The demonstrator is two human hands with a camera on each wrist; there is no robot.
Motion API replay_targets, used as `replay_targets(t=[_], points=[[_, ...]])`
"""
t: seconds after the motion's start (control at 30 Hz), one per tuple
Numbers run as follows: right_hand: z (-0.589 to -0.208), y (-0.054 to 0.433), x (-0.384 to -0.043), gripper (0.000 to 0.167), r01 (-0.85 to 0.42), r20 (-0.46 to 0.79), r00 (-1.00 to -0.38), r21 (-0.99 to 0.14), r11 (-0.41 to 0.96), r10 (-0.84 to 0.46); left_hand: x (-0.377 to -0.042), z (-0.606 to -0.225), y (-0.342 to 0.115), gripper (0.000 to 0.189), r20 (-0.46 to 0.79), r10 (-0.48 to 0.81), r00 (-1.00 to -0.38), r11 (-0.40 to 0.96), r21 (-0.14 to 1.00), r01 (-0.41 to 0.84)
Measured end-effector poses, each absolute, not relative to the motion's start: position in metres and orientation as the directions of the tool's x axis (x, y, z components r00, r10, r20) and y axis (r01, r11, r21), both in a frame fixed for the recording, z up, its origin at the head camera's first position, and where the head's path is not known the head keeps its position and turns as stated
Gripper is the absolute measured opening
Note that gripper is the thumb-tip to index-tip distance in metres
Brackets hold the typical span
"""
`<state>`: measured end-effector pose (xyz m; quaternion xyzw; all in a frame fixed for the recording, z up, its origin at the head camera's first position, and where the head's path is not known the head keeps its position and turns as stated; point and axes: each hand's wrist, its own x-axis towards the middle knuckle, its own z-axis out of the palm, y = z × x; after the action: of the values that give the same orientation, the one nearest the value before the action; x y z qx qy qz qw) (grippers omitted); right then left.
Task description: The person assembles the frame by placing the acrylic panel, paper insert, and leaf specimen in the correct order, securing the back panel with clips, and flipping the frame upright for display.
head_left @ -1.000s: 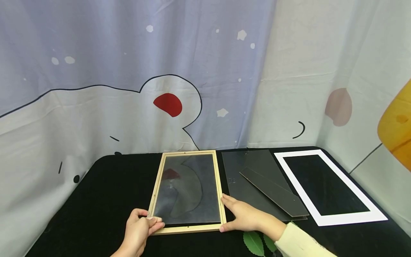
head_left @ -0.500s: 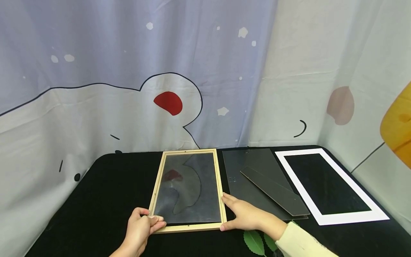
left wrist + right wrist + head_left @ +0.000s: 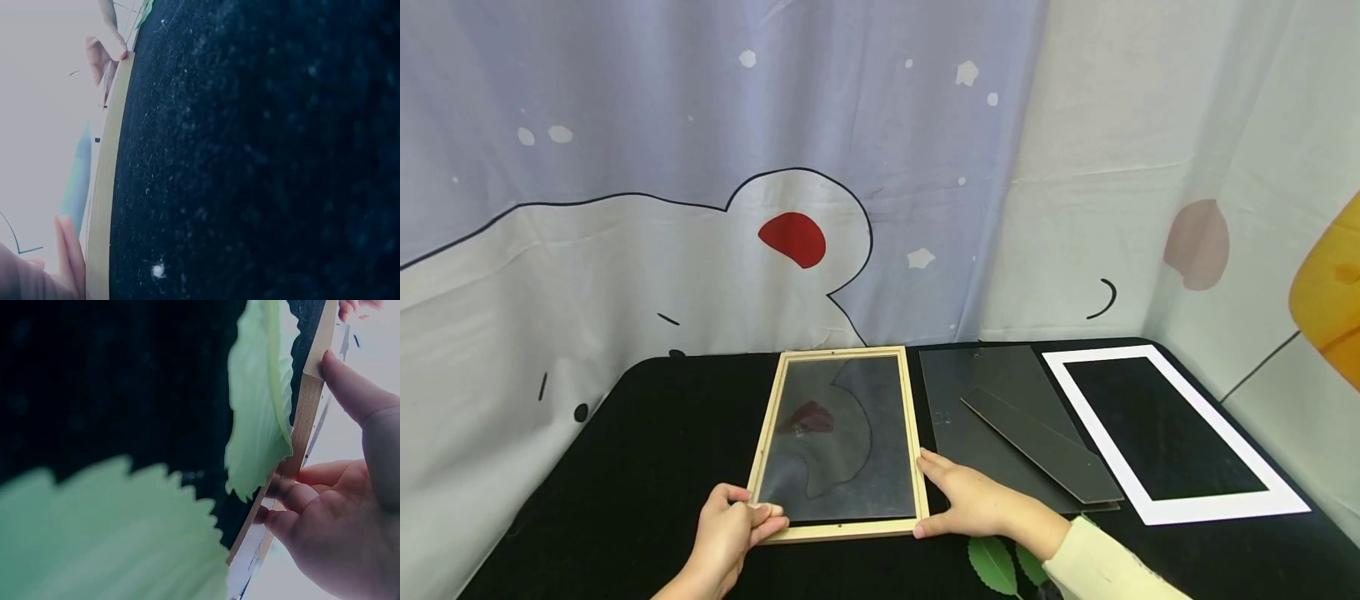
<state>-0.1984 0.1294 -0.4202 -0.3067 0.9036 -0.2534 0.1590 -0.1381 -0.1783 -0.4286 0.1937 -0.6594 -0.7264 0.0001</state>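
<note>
1. Head view: wooden frame [image 3: 839, 530] lies on the black cloth [image 3: 662, 433], front & centre, w/ a dark reflective pane [image 3: 850, 433] inside its four bars. L hand [image 3: 724, 533] pinches the near-L corner, thumb & fingers close together on the wood. R hand [image 3: 973, 504] isn't wrapped round anything: thumb at near-R corner, fingers stretched along the R bar, a wide gap btwn thumb & fingers. To the R of the frame: grey board [image 3: 947, 450] w/ narrow grey strip [image 3: 1037, 446] lying aslant on it (attached or loose, can't tell), then white mat [image 3: 1210, 509]. Leaves [image 3: 992, 567] near the R wrist.
2. L wrist view: mostly cloth. Near bar runs edge-on up to the far corner, where R thumb meets it. L fingertips show low down, by the bar; how hard they squeeze, can't tell.
3. R wrist view: R thumb rests on the corner joint, fingers touch the outer side; no full grasp. Leaves loom large in front, one just beside the frame; contact unclear. Bit of L hand at top R.
4. Step in hand, my read: steadying/squaring the frame w/ pane seated, prob. mid-assembly, as mat & board lie apart from it. Next move prob. calls for one hand letting go & reaching R for the mat, other keeping frame put so pane doesn't shift.
</note>
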Motion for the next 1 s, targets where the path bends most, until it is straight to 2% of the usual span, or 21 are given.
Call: replay_targets(t=[1.0], points=[[-0.4181,0.1288,-0.1979,0.095,-0.461,-0.141,-0.762,-0.567,0.682,-0.632,-0.1396,-0.427,-0.1807,0.025,-0.3,-0.241,-0.923,-0.079,0.954,-0.289]])
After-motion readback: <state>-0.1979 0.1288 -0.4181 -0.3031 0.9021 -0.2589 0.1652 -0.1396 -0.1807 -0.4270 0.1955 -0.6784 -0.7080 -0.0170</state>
